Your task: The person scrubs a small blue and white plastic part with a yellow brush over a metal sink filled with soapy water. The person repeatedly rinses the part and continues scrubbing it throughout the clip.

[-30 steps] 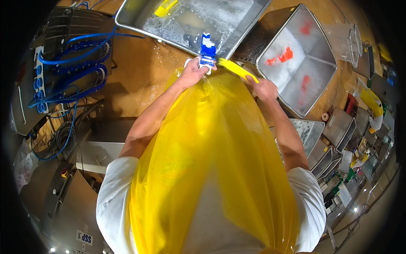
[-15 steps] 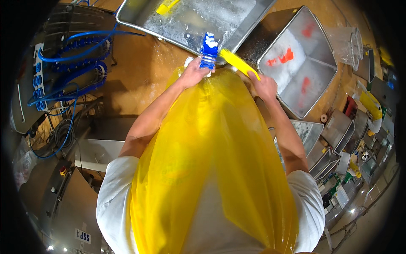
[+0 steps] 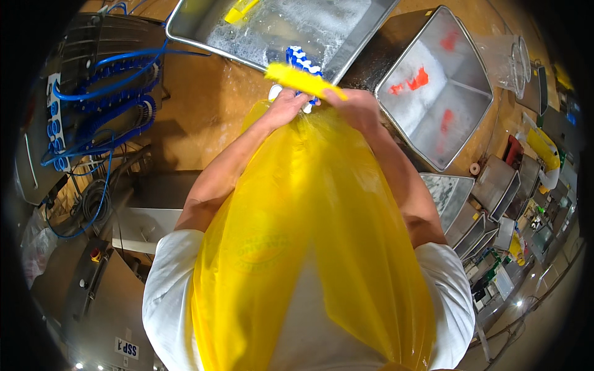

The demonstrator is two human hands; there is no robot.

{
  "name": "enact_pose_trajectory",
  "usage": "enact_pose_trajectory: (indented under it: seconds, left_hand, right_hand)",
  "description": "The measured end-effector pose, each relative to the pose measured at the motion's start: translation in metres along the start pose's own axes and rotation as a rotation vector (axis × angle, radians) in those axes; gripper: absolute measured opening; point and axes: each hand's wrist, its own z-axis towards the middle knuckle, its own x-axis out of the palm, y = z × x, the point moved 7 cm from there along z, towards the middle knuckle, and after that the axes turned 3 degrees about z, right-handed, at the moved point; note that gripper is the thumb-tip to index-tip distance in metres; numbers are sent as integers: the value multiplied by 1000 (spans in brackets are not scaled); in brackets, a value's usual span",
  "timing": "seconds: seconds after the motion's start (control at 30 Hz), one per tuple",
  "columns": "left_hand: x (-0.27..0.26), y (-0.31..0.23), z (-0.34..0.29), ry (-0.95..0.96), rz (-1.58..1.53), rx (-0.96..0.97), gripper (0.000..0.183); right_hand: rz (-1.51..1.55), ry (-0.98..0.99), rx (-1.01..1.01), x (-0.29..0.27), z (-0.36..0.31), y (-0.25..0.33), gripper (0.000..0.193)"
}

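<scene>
Over the near edge of a metal tub of soapy water, my left hand grips a blue plastic part with white patches on it. My right hand, slightly blurred, is closed round the handle end of a yellow scrub brush. The brush lies across the blue part and hides its middle; its bristle end points left. A second yellow object, its kind unclear, sits in the tub's far left.
A deep metal bin with foam and red pieces stands right of the tub. Blue hoses hang on machinery to the left. More metal bins line the right side. A yellow apron covers my front.
My right hand has swung the yellow brush left and across the blue part. The blue part has tilted a little; my left hand stays nearly in place.
</scene>
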Motion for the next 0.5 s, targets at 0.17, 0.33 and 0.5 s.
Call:
enact_pose_trajectory:
  seconds: [0.17,0.33,0.5]
  left_hand:
    - [-18,4,2,30,-50,-5,21]
    - [-4,5,2,117,-157,-10,27]
    - [-12,3,9,17,104,15,27]
  right_hand:
    - [-408,100,149,-11,-7,-94,67]
    - [-61,83,-145,-17,-26,-1,62]
    - [-324,44,-201,5,-5,-16,63]
